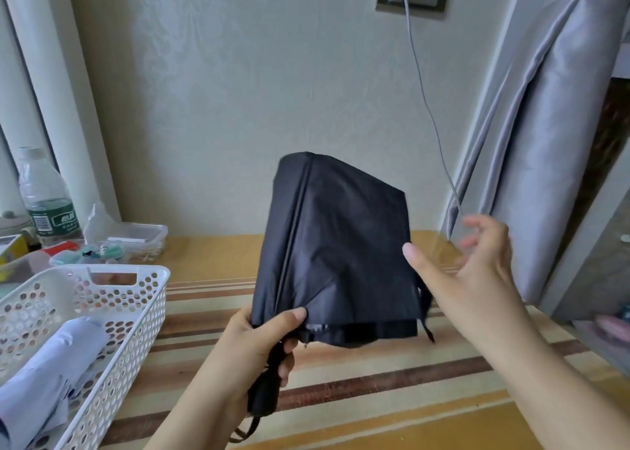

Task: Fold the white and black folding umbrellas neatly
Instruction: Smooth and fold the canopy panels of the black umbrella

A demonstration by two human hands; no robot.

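Observation:
The black folding umbrella (341, 245) is collapsed, its canopy loose and unrolled, held upright above the table. My left hand (259, 344) grips its handle and the lower edge of the canopy, thumb pressed on the fabric. My right hand (467, 269) hovers at the canopy's right edge with fingers spread and blurred; its thumb is close to or touching the fabric. The umbrella's strap (426, 309) dangles below that hand. The white umbrella (44, 378) lies folded in a white perforated basket (143, 316) at the lower left.
A striped brown and yellow cloth (375, 391) covers the table. A water bottle (46, 197), a clear plastic box (136, 234) and small items stand at the back left. A charging cable (426, 101) hangs from a wall socket. Grey curtain (552, 142) hangs on the right.

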